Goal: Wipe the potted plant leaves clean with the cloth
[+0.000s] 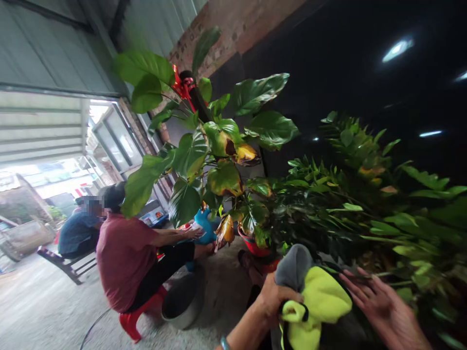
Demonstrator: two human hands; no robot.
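My left hand (272, 299) is closed around a bunched cloth (324, 296), bright yellow on one side and grey on the other. Its grey part bulges up above my thumb, and the yellow part hangs below. To the right, my right hand (388, 313) has its fingers stretched out and spread at the edge of a dense, leafy green plant (350, 209). A slim stem or leaf lies by those fingertips; whether they touch it is unclear. Beyond the cloth stands a tall potted plant (222, 180) with large leaves, some yellowed and brown.
A red pot (255, 245) holds the tall plant. At left a person in a red shirt (122, 257) sits on a red stool (142, 311) beside a grey bucket (184, 301). Another person in blue (78, 233) sits on a bench (62, 265). A dark glossy surface (346, 73) rises behind the plants.
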